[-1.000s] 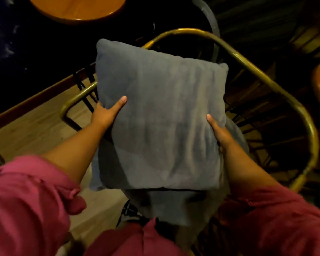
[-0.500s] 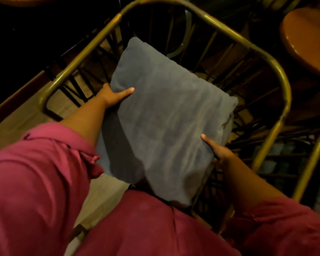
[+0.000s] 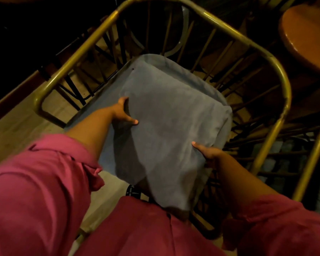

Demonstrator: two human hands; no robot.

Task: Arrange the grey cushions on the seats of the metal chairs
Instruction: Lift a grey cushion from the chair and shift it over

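Two bare hands hold one grey cushion from opposite sides. The left hand clasps the cushion's left edge, thumb lying on its top face and fingers tucked beneath. The right hand pinches the near right edge in the same way. Each grip is closed on the cushion.

The cushion lies between the two grips and stretches away from them, its far corner pointing toward the chair's back. It sits low inside the brass-coloured frame of a metal chair, over a second grey pad already on the seat. Its near corner overhangs the seat's front, toward the person's pink clothing. Whether its far end already rests on the pad cannot be told.

Both hands are about equally near. The likely next step is pushing it straight away from the grips, toward the backrest bars.
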